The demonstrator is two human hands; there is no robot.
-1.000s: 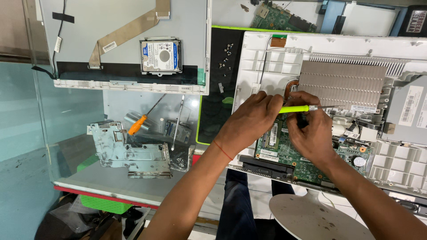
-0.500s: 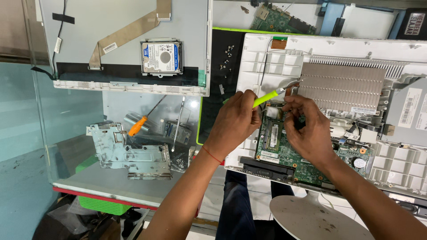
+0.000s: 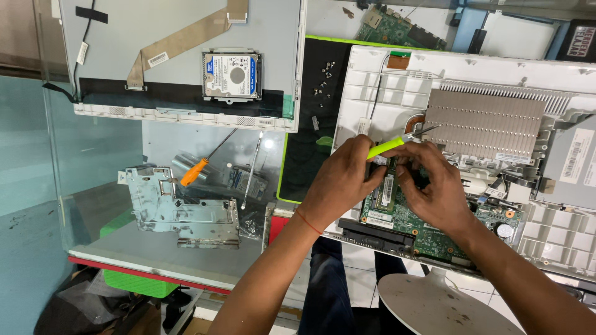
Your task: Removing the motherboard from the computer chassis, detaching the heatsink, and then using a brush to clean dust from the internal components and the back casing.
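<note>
An opened white computer chassis (image 3: 372, 93) lies in front of me with a green circuit board (image 3: 428, 232) and a ribbed metal heatsink (image 3: 484, 124). My left hand (image 3: 338, 186) grips a yellow-green handled screwdriver (image 3: 388, 147), its tip pointing right toward the heatsink's corner. My right hand (image 3: 437, 189) rests on the board beside it, fingers pinching a small green memory module (image 3: 386, 189) that stands between both hands.
A hard drive (image 3: 231, 75) lies on a grey display panel (image 3: 155, 56) at the top left. An orange-handled screwdriver (image 3: 195, 170), a metal bracket (image 3: 180, 208) and loose screws (image 3: 323, 77) lie on the left bench. A round white stand (image 3: 434, 307) sits below.
The screwdriver, level and pointing right a second ago, tilted up and is now angled up to the right. Both hands shifted slightly down-left and closed around the memory module.
</note>
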